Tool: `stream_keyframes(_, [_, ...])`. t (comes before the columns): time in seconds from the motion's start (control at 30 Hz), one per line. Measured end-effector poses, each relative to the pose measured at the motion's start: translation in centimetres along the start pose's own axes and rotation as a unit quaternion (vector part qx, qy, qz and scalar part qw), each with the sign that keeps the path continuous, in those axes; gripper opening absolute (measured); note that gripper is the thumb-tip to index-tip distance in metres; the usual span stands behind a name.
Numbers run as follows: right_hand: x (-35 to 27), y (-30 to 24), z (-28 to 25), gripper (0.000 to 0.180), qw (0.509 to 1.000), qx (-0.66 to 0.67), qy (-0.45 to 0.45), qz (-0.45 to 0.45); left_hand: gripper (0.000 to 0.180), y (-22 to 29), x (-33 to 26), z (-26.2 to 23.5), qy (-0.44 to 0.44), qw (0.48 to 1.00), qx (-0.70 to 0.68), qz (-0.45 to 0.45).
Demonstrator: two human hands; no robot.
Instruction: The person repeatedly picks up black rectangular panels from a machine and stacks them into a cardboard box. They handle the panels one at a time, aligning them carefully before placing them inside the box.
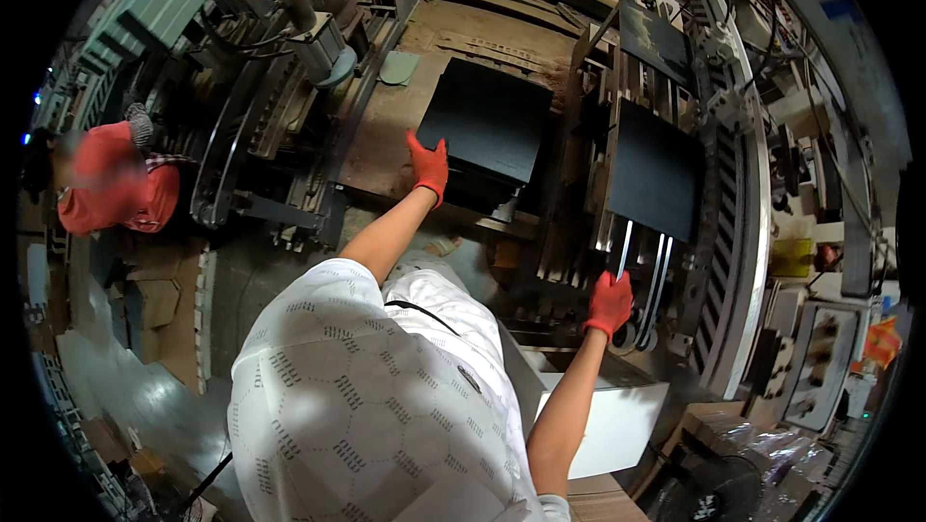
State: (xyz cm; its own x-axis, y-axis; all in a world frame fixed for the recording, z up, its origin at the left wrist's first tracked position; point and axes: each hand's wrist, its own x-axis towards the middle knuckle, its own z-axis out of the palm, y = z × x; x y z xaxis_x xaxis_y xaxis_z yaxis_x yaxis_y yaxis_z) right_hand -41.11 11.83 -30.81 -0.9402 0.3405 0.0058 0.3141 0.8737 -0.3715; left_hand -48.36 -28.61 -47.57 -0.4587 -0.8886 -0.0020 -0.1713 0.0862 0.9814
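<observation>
My left hand (427,171), in a red glove, is at the near left corner of a black panel (487,122). Its thumb and fingers are apart, the thumb against the panel's edge. This panel lies flat on top of a dark stack on a dusty machine bed. To the right, my right hand (609,303), also red-gloved, has its fingers curled closed at the near end of a pale narrow strip (626,249). Whatever lies inside those fingers is hidden. Just beyond them a second black panel (656,172) rests on the conveyor rails.
A third dark panel (656,40) lies farther up the conveyor. A long metal rail (754,261) borders it on the right. Below my right hand stands a white box (617,425). At the left, a person in red (121,179) is beside the machinery. A press cylinder (323,49) stands at upper left.
</observation>
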Motion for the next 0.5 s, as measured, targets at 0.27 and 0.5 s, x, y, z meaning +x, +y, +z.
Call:
stream_keyframes(0.27, [-0.3, -4.9, -0.3, 0.029, 0.992, -0.022, 0.127, 0.012, 0.058, 1.6, 1.0, -1.3, -0.042, 0.988, -0.081, -0.124])
stream_keyframes(0.5, [0.5, -10.8, 5.6, 0.019, 0.912, 0.216, 0.345, 0.054, 0.007, -4.6, 4.7, -2.3, -0.113, 0.881, -0.2, -0.413])
